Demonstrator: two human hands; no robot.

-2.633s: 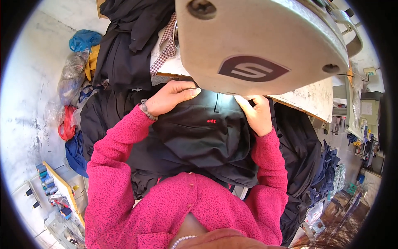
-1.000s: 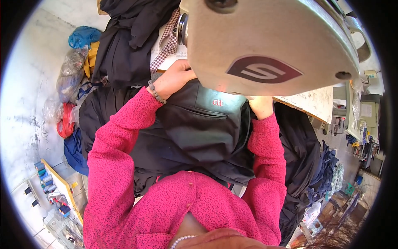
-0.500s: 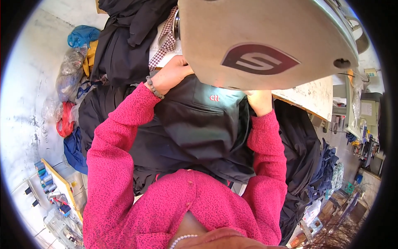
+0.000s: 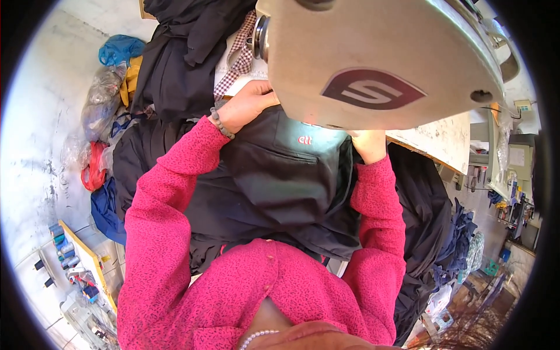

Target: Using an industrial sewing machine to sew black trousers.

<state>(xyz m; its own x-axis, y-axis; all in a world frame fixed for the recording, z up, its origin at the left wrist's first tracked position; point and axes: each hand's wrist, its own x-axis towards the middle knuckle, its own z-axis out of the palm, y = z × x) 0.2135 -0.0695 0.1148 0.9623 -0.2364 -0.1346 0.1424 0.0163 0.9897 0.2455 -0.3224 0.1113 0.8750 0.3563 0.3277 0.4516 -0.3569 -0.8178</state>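
Observation:
A beige sewing machine head (image 4: 303, 70) covers the upper middle of the head view. Below its lower edge lies a black garment (image 4: 274, 181), with a welt-like slit, a small patch of red stitched lettering (image 4: 304, 140) and a lamp-lit strip. At the garment's upper left edge is my left hand (image 4: 248, 105), wearing a beaded bracelet; its thumb and fingers close on the cloth, their tips hidden behind the machine. My right hand (image 4: 368, 144) rests at the garment's right side, its fingers hidden under the machine head.
Dark cloth (image 4: 169, 76) is heaped at the upper left, beside a checked strip (image 4: 238, 64). More black cloth (image 4: 417, 198) hangs at the right, below the pale table edge (image 4: 437, 137). Plastic bags (image 4: 105, 96) line the left wall; a rack of thread spools (image 4: 64, 248) stands lower left.
The whole view has shifted slightly, so the machine appears a little farther right and lower. Both hands stay at nearly the same places on the garment.

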